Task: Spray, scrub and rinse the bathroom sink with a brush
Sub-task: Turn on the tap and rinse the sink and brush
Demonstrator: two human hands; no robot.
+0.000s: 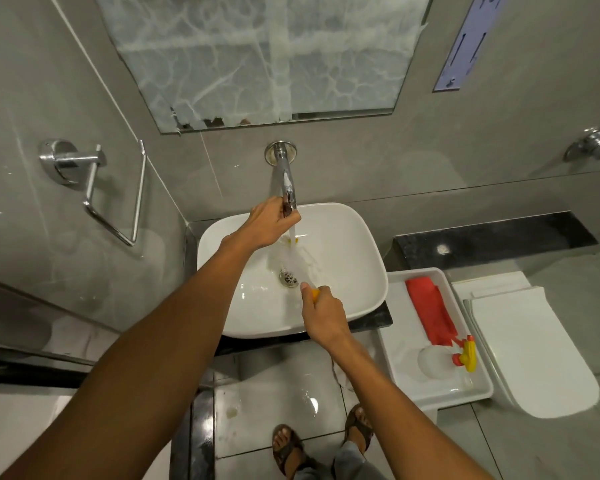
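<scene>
A white basin sink (357,271) sits on a dark counter below a chrome wall tap (286,178). Water runs from the spout onto the brush head (293,252), which has white bristles and yellow parts. My left hand (269,225) is closed around the end of the tap. My right hand (321,313) grips the brush's yellow handle (315,293) over the front of the basin, just right of the drain (289,277). The clear spray bottle with a yellow and red trigger (465,355) lies in a white tray.
The white tray (395,344) right of the sink also holds a red cloth (430,313). A white toilet (534,358) stands further right. A chrome towel ring (115,192) hangs on the left wall. A mirror (267,57) is above the tap. My sandalled feet stand on the wet floor.
</scene>
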